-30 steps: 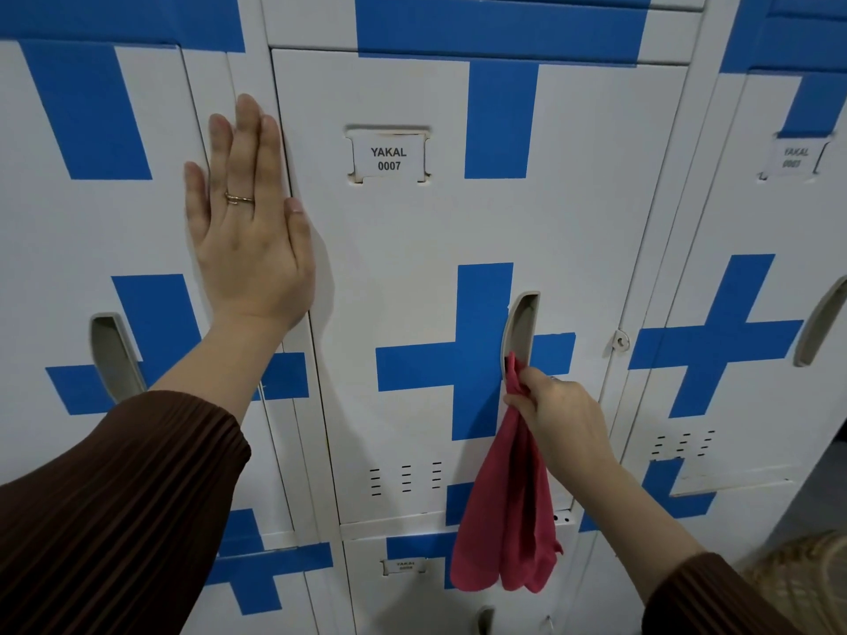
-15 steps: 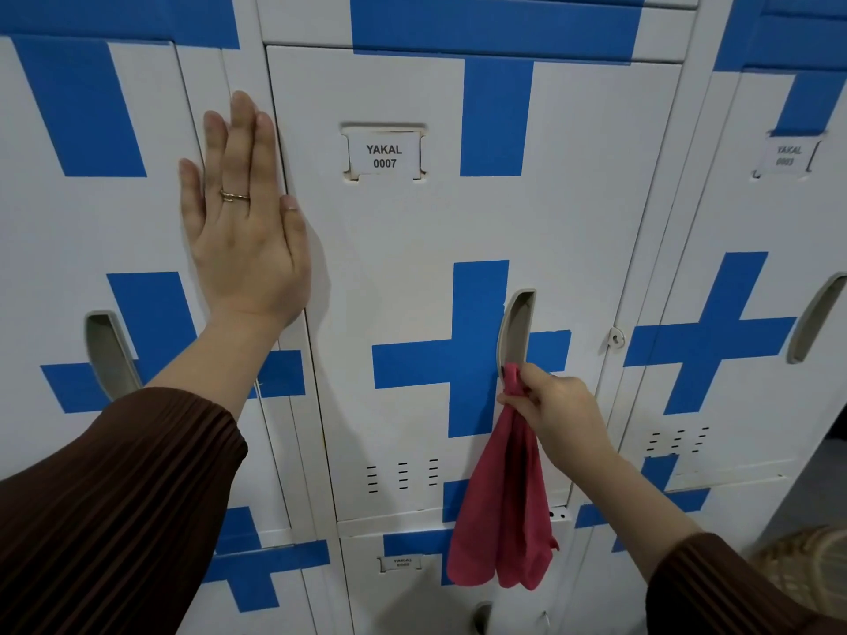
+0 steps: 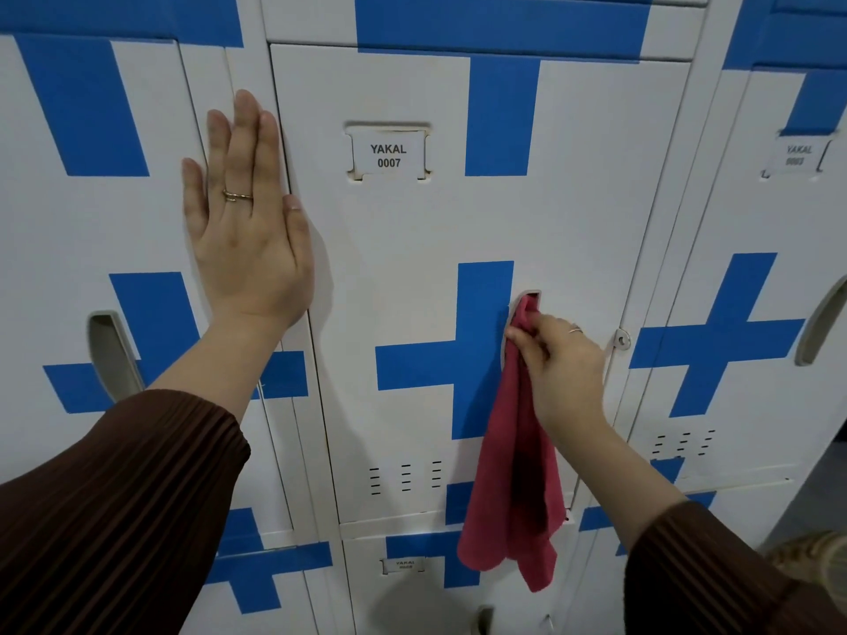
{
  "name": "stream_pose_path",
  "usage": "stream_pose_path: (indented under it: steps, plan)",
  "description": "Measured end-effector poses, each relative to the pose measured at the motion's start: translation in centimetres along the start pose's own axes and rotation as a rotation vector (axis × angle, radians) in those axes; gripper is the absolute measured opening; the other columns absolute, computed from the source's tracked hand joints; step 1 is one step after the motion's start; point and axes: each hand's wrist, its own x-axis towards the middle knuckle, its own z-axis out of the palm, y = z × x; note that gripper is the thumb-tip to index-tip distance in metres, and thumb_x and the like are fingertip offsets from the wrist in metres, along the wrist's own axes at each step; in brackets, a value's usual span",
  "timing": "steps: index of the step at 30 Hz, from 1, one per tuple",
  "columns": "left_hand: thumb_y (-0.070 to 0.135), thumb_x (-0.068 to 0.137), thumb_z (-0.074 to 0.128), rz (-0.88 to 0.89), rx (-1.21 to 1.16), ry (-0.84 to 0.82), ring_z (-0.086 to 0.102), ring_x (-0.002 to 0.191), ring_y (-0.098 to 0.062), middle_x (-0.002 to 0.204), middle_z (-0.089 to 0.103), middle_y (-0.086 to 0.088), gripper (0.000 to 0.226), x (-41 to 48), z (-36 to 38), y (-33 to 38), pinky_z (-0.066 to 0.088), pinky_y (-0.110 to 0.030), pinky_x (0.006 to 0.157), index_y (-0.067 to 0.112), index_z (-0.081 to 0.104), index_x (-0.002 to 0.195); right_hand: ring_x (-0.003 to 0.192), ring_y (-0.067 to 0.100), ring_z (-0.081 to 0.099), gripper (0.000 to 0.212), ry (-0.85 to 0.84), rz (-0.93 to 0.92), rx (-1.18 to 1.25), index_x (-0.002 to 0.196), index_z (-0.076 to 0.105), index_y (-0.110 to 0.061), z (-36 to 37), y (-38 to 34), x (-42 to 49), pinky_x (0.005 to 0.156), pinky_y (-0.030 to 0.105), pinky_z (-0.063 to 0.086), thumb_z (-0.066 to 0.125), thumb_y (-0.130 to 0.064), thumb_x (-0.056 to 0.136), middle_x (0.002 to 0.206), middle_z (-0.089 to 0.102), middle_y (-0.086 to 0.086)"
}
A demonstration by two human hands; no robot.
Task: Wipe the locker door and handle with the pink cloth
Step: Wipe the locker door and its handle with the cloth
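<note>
The white locker door [image 3: 412, 268] with blue crosses carries a label reading YAKAL 0007. Its recessed handle [image 3: 527, 297] sits right of the central blue cross. My right hand [image 3: 561, 364] grips the top of the pink cloth [image 3: 513, 474] and pushes that end into the handle recess, hiding most of it. The rest of the cloth hangs down the door's lower part. My left hand [image 3: 247, 213] lies flat with straight fingers on the frame between this door and the left locker.
Matching lockers stand on the left [image 3: 91, 222] and right [image 3: 756, 291], each with its own recessed handle. A small lock hasp [image 3: 621, 339] sits at the door's right edge. Lower lockers [image 3: 403, 588] run below. A woven basket [image 3: 816, 561] shows at bottom right.
My right hand has moved up with the cloth, from below the handle into its recess. My left hand has stayed flat in place.
</note>
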Motion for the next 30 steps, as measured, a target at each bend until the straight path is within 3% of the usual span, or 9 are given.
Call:
stream_pose_path:
  steps: [4, 8, 10, 12, 14, 20, 30]
  plan:
    - [0.013, 0.094, 0.03, -0.003, 0.005, -0.001, 0.009, 0.143, -0.023, 0.155, 0.017, -0.008, 0.056, 0.1, -0.1, 0.0, -0.005, -0.031, 0.115, 0.011, 0.016, 0.148, 0.043, 0.02, 0.033, 0.032, -0.175, -0.162, -0.339, 0.093, 0.06, 0.003, 0.5, 1.1, -1.8, 0.04, 0.026, 0.033, 0.047, -0.026, 0.091, 0.074, 0.047, 0.013]
    - [0.011, 0.093, 0.03, -0.011, 0.003, -0.013, 0.008, 0.144, -0.023, 0.156, 0.016, -0.007, 0.057, 0.1, -0.2, 0.2, -0.004, -0.033, 0.115, 0.011, 0.016, 0.148, 0.039, 0.018, 0.024, 0.013, -0.274, -0.21, -0.456, 0.083, 0.061, 0.001, 0.1, 1.9, -2.6, 0.04, 0.025, 0.029, 0.064, -0.011, 0.081, 0.07, 0.046, 0.014]
    - [0.012, 0.093, 0.03, -0.01, 0.007, -0.011, 0.008, 0.144, -0.024, 0.156, 0.016, -0.008, 0.056, 0.1, -0.2, 0.2, -0.007, -0.03, 0.115, 0.011, 0.016, 0.148, 0.041, 0.021, 0.032, 0.009, -0.407, -0.18, -0.556, 0.09, 0.061, -0.002, -0.3, 1.9, -2.9, 0.044, 0.027, 0.03, 0.064, -0.007, 0.083, 0.081, 0.047, 0.013]
    - [0.012, 0.093, 0.03, -0.008, 0.009, -0.005, 0.009, 0.143, -0.024, 0.155, 0.017, -0.009, 0.056, 0.1, -0.3, 0.2, -0.008, -0.028, 0.114, 0.01, 0.017, 0.148, 0.056, 0.026, 0.049, 0.016, -0.552, -0.104, -0.586, 0.107, 0.056, -0.008, -0.6, 1.9, -3.3, 0.053, 0.031, 0.039, 0.048, -0.014, 0.095, 0.098, 0.044, 0.009]
    - [0.011, 0.094, 0.031, -0.005, 0.007, 0.003, 0.01, 0.143, -0.025, 0.155, 0.018, -0.01, 0.055, 0.1, -0.3, 0.2, -0.009, -0.027, 0.114, 0.01, 0.018, 0.147, 0.07, 0.026, 0.055, 0.023, -0.618, -0.046, -0.519, 0.113, 0.052, -0.009, -1.1, 1.7, -3.2, 0.064, 0.034, 0.046, 0.037, -0.018, 0.099, 0.103, 0.041, 0.006]
    - [0.012, 0.094, 0.031, 0.001, 0.005, -0.004, 0.01, 0.143, -0.026, 0.155, 0.017, -0.01, 0.055, 0.0, -0.4, 0.2, -0.009, -0.027, 0.114, 0.009, 0.018, 0.148, 0.086, 0.021, 0.054, 0.024, -0.647, 0.027, -0.465, 0.111, 0.054, -0.009, -1.6, 1.3, -2.4, 0.07, 0.031, 0.046, 0.038, -0.022, 0.098, 0.104, 0.046, 0.004]
    - [0.012, 0.094, 0.031, -0.001, -0.001, 0.006, 0.01, 0.143, -0.025, 0.155, 0.018, -0.01, 0.055, 0.1, -0.3, 0.2, -0.008, -0.028, 0.114, 0.01, 0.018, 0.147, 0.084, 0.021, 0.059, 0.021, -0.583, 0.046, -0.554, 0.112, 0.052, -0.014, -1.0, 1.1, -2.5, 0.066, 0.031, 0.049, 0.04, -0.024, 0.098, 0.105, 0.05, 0.003]
